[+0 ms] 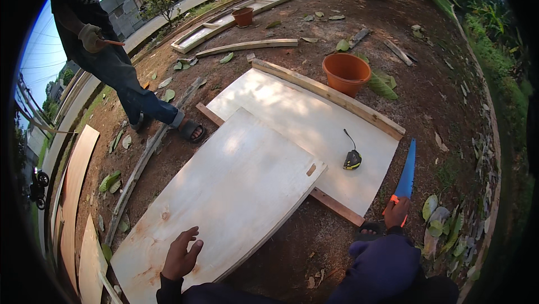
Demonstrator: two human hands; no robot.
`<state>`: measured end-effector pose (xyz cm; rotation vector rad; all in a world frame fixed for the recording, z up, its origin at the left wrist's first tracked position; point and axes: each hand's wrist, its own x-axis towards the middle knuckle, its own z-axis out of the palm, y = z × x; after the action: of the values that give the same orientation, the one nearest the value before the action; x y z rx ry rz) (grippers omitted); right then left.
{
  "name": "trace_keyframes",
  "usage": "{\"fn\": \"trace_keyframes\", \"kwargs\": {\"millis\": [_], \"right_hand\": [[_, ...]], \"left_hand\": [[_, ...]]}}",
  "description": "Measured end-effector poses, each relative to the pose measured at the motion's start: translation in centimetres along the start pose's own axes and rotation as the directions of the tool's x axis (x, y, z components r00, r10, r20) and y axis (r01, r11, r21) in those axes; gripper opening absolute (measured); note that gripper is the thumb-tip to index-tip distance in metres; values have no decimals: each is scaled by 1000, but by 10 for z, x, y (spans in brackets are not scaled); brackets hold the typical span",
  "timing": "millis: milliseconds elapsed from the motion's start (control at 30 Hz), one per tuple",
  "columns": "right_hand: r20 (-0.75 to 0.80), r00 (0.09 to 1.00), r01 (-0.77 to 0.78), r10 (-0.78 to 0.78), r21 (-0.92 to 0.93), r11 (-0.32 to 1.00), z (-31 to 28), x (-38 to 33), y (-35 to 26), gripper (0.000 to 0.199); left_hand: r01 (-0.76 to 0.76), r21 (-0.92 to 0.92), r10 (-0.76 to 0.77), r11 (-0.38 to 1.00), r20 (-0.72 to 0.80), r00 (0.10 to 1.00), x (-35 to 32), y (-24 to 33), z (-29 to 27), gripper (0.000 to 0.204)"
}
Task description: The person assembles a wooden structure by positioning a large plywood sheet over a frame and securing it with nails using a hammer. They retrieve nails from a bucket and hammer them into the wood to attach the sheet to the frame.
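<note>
A handsaw [407, 170] with a blue blade and orange handle is in my right hand [396, 212], its blade pointing away from me beside the boards. My left hand [182, 253] hovers over or rests lightly on the near end of a pale plywood board [224, 175], fingers apart and holding nothing. That board lies across a second plywood sheet [303, 113] and a wooden batten [338, 207]. A black and yellow tape measure [352, 160] sits on the second sheet. Along that sheet's far edge runs a long wooden beam [331, 97].
An orange plant pot [346, 74] stands behind the beam; a smaller pot [242, 17] is farther off by a wooden frame [208, 32]. At left a person in a work glove [90, 38] holds a stick-like object. Long planks [78, 186] and fallen leaves lie on the dirt.
</note>
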<state>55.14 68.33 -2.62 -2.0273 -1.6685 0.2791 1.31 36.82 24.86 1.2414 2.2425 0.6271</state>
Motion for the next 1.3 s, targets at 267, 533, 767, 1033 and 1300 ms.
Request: {"fn": "trace_keyframes", "kwargs": {"millis": [267, 533, 767, 1033, 1300], "right_hand": [[-5, 931, 313, -366, 530, 788, 27, 76, -76, 24], [15, 803, 329, -596, 823, 463, 60, 164, -207, 21], [125, 568, 238, -813, 921, 308, 56, 178, -358, 21], [199, 425, 387, -883, 842, 376, 76, 199, -430, 26], [451, 368, 680, -813, 466, 566, 84, 234, -350, 30]], "left_hand": [[485, -332, -554, 809, -157, 817, -66, -28, 42, 50], [512, -525, -694, 680, -237, 680, -199, 16, 53, 42], [47, -644, -325, 763, -320, 890, -162, 189, 47, 48], [121, -879, 3, 462, 138, 990, -88, 116, 110, 44], [400, -524, -364, 752, 175, 915, 35, 86, 167, 26]]}}
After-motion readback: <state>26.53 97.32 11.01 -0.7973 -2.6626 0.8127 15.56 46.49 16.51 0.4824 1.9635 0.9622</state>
